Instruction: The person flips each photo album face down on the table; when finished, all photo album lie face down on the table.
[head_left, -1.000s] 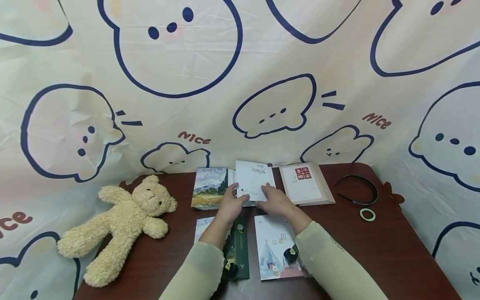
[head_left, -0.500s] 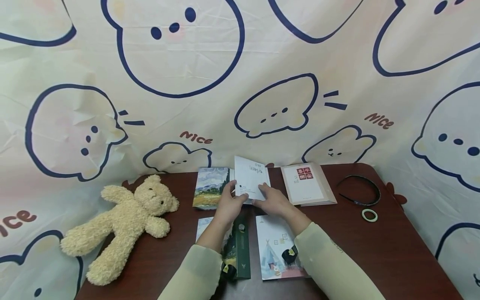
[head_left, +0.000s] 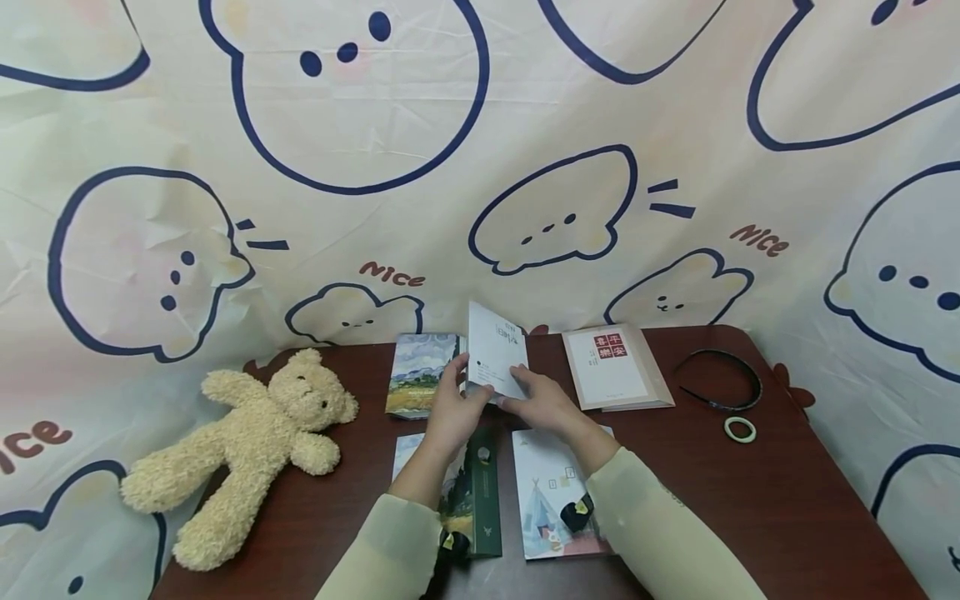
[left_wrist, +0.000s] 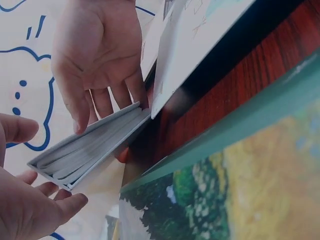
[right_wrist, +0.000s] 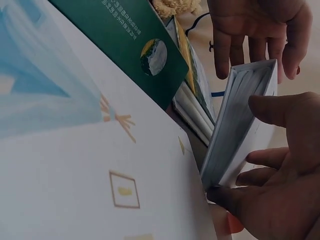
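A white book [head_left: 497,346] with dark lettering on its cover is tilted up from the table, its page edges showing in the left wrist view. My left hand [head_left: 454,408] grips its left lower corner. At the lower right, my right hand [head_left: 546,404] holds it, the thumb lying near the page edge [right_wrist: 235,120] in the right wrist view. Behind and left of it lies a thick book [head_left: 422,375] with a landscape painting. Below my hands are a green-spined book [head_left: 485,500], partly covered by my left arm, and a white book with a tent drawing [head_left: 547,492].
Right of the held book lies a white-covered book [head_left: 615,371] with red characters. A black headband [head_left: 759,387] and a pale green ring [head_left: 727,430] are farther right on the brown table [head_left: 750,508]. A plush bear [head_left: 255,433] lies at left; a patterned cloth [head_left: 420,233] hangs behind.
Between my hands the white book has risen and turned, its top edge lifting and its cover now slanting more steeply. Both hands keep their hold. The other things stay in place.
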